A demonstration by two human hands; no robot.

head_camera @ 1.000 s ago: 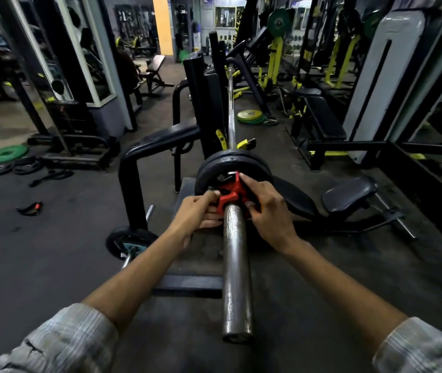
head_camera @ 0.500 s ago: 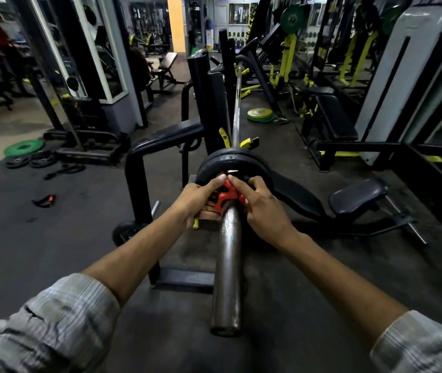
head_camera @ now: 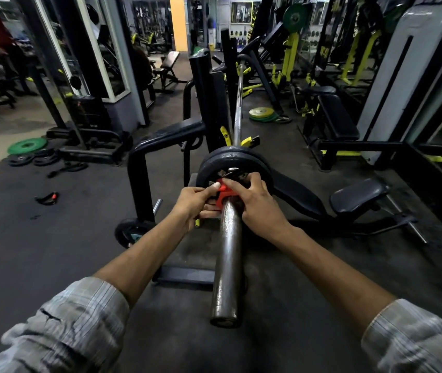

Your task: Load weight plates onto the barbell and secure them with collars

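The steel barbell sleeve (head_camera: 226, 259) runs away from me toward the rack. Two black weight plates (head_camera: 232, 158) sit on it, pressed together. A red collar (head_camera: 224, 193) wraps the sleeve right against the near plate. My left hand (head_camera: 193, 201) grips the collar from the left, thumb on top. My right hand (head_camera: 259, 201) grips it from the right, with the index finger laid across the red clamp. Most of the collar is hidden under my fingers.
A black bench rack (head_camera: 160, 146) holds the bar, with its padded seat (head_camera: 357, 193) to the right. A green plate (head_camera: 27, 146) and black plates (head_camera: 32, 158) lie on the floor at left. Yellow-green plates (head_camera: 263, 114) are stacked further back. Machines line both sides.
Both hands have stayed on the red collar; my right index finger now lies over its top. The view shifted slightly as my head moved.
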